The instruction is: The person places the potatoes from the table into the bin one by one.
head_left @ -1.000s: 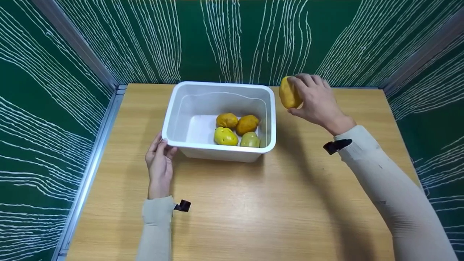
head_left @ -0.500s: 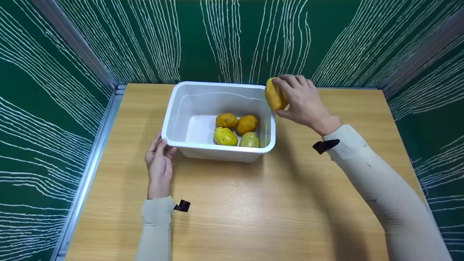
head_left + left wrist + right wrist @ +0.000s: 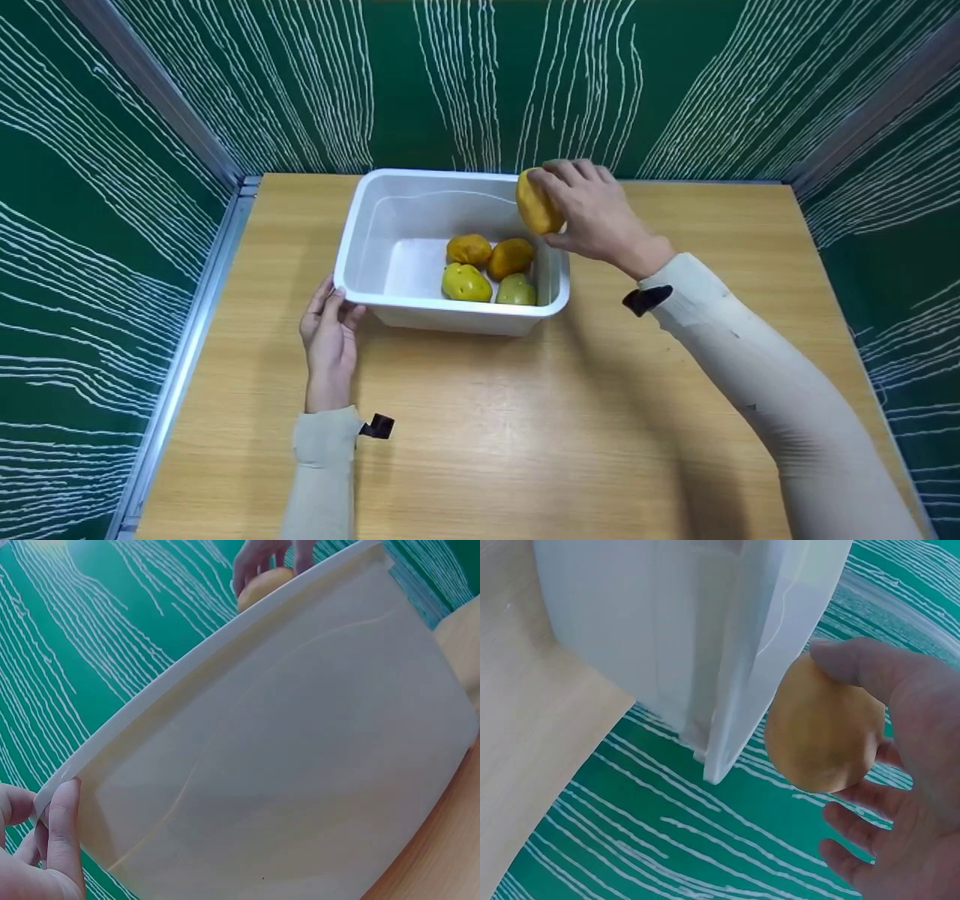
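My right hand (image 3: 596, 214) grips a yellow-orange mango (image 3: 536, 206) over the right end of a white plastic bin (image 3: 451, 174). In the right wrist view the thumb and fingers hold the mango (image 3: 821, 727) near the bin's rim. At the bin's front left corner, my left hand (image 3: 330, 341) pinches the rim; the left wrist view shows its fingers on both sides of that rim (image 3: 172, 673). Inside the bin lie two orange-brown mangoes, one at the back (image 3: 469, 248) and one to the right (image 3: 512, 257), a bright yellow mango (image 3: 466, 283) and a pale green one (image 3: 517, 290).
The bin stands on a light wooden table (image 3: 465, 435), near its back edge. Green panels (image 3: 517, 82) with white wavy lines rise behind and on both sides. A metal rail (image 3: 180, 337) runs along the left edge.
My right hand has carried the mango leftward, from beside the bin to above its right end. The left hand and the bin have stayed in place.
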`<action>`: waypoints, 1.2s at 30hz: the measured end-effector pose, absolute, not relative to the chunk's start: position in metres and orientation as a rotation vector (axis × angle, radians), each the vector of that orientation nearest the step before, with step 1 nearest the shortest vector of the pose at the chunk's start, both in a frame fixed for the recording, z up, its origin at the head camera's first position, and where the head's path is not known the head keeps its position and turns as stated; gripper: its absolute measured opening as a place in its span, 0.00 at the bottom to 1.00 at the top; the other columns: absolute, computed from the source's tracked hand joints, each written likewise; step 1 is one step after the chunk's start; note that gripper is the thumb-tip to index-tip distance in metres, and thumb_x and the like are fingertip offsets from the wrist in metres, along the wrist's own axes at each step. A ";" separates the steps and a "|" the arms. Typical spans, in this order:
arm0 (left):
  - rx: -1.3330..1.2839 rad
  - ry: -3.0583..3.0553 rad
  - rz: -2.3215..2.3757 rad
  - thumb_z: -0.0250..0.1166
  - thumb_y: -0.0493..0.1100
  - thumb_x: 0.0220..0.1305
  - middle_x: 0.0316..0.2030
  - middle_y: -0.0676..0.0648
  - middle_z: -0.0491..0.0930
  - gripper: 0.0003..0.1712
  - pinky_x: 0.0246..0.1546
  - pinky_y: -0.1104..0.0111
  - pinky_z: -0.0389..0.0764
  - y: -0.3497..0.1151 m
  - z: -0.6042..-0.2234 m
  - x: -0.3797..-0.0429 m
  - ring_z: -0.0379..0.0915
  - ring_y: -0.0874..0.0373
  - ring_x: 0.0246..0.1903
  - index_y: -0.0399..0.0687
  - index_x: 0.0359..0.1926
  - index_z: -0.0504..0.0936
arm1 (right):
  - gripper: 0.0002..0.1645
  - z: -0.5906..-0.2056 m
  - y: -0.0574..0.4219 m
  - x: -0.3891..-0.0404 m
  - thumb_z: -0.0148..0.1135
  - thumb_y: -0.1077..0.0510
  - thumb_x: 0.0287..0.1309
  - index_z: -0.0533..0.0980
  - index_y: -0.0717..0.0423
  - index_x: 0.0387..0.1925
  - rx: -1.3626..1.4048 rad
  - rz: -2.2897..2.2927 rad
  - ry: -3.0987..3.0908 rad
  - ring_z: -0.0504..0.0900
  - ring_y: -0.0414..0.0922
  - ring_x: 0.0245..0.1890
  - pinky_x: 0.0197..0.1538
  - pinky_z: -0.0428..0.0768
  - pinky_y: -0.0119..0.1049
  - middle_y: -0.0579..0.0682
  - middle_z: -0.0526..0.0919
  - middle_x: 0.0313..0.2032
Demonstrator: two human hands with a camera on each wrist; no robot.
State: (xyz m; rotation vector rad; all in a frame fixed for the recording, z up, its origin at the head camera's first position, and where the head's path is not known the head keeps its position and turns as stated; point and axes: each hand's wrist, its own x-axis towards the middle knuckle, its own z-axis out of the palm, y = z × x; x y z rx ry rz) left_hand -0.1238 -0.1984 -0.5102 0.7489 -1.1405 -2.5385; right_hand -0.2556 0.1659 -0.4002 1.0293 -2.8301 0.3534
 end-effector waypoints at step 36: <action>0.721 -1.118 -2.543 0.55 0.29 0.79 0.60 0.42 0.74 0.25 0.31 0.79 0.89 -0.198 -0.511 -0.124 0.79 0.60 0.35 0.34 0.73 0.70 | 0.50 -0.398 0.101 -0.267 0.82 0.48 0.56 0.67 0.54 0.75 1.205 0.275 -3.000 0.70 0.59 0.63 0.74 0.74 0.59 0.58 0.73 0.68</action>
